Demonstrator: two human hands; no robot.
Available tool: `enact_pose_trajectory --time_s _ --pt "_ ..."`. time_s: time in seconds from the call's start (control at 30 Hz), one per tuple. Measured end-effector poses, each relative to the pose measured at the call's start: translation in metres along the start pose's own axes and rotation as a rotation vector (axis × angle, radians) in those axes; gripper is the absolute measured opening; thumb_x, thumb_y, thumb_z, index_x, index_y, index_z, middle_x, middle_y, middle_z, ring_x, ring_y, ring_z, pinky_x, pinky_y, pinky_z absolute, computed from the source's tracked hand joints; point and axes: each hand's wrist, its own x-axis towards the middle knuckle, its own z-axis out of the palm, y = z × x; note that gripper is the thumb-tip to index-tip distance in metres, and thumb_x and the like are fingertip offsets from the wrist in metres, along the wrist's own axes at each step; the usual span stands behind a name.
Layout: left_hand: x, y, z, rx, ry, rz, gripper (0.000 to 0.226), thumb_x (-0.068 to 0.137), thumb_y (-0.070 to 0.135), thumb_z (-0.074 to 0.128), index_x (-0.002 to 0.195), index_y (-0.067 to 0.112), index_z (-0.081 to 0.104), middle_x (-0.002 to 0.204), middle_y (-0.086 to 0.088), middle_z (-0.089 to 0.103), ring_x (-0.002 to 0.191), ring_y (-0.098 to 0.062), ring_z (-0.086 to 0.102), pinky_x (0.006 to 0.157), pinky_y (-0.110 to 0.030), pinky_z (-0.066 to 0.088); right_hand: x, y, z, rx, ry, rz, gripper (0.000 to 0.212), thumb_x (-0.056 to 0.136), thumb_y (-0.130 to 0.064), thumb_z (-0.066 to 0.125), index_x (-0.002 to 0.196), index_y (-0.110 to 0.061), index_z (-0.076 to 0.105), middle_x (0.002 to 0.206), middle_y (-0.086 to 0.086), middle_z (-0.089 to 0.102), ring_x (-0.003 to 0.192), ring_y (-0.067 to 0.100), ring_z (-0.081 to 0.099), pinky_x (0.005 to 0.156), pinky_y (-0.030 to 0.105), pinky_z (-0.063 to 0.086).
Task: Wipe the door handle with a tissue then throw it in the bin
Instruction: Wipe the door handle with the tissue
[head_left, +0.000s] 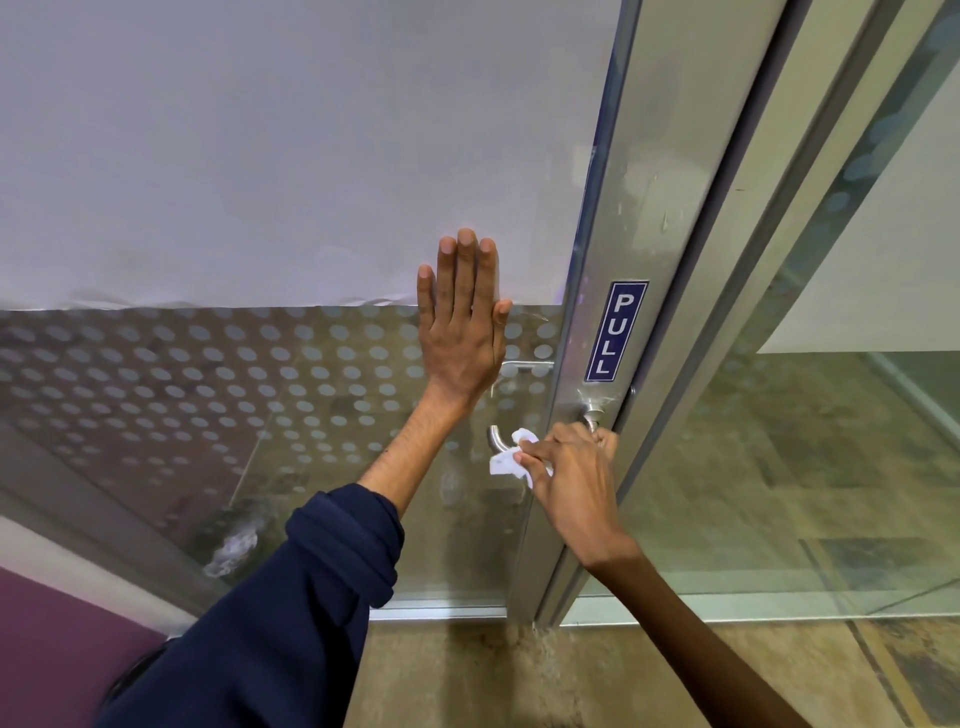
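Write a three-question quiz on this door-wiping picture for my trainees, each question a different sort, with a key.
1. True or false: the left hand is holding the tissue.
2. Which word is printed on the blue sign?
3. The right hand presses the tissue against: A) the glass B) the door handle C) the sign.

Key: 1 false, it rests flat on the glass. 2 PULL. 3 B.

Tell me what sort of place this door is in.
Probably an office or other commercial building. The glass door has an aluminium frame, a dotted frosted band and a blue PULL sign. The right hand wipes its metal lever handle with a tissue.
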Motion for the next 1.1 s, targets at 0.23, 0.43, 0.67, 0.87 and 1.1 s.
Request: enact_pose_trajectory --time_s 0.23,0.43,0.67,0.87,1.1 --pt "0.000 0.000 0.001 0.016 0.010 0.006 0.057 0.107 0.036 0.009 0.157 0.020 -0.012 0.165 0.006 -0.026 0.155 -0.012 -0.019 0.128 -0.035 -0.013 0.026 -0.038 0.020 -0.063 -0.038 0.145 0.031 0.094 -0.042 0.056 0.091 -0.019 0.076 0.085 0.005 0.070 0.087 0.021 0.055 0.083 0.034 0.026" --pt "0.000 -0.001 0.001 0.021 0.008 0.010 0.057 0.107 0.037 0.009 0.157 0.020 -0.012 0.165 0.006 -0.026 0.155 -0.012 -0.019 0.128 -0.035 -0.014 0.014 -0.006 0.014 -0.025 -0.088 -0.064 0.030 0.095 -0.040 0.052 0.085 -0.026 0.077 0.080 -0.001 0.061 0.089 0.021 0.050 0.078 0.036 0.026" --pt "0.000 -0.001 0.001 0.021 0.007 0.013 0.057 0.107 0.036 0.010 0.157 0.020 -0.012 0.165 0.006 -0.026 0.155 -0.012 -0.019 0.128 -0.035 -0.014 0.008 0.087 -0.019 0.070 -0.119 -0.215 0.017 0.090 -0.025 0.067 0.104 -0.029 0.076 0.091 -0.009 0.068 0.081 0.018 0.051 0.064 0.039 0.051" --pt "0.000 -0.001 0.000 0.019 0.006 0.009 0.057 0.107 0.036 0.009 0.157 0.020 -0.012 0.165 0.006 -0.026 0.155 -0.012 -0.019 0.128 -0.035 -0.014 0.028 0.093 -0.027 -0.037 -0.229 -0.296 0.019 0.096 -0.018 0.057 0.107 -0.023 0.071 0.109 -0.009 0.069 0.090 0.019 0.057 0.077 0.032 0.050" --pt "0.000 -0.001 0.000 0.020 0.009 0.013 0.057 0.106 0.036 0.009 0.157 0.020 -0.013 0.165 0.007 -0.026 0.155 -0.011 -0.020 0.127 -0.034 -0.015 0.015 0.089 -0.022 -0.052 -0.028 -0.250 0.023 0.091 -0.014 0.057 0.107 -0.025 0.069 0.098 -0.004 0.057 0.082 0.019 0.053 0.060 0.033 0.050"
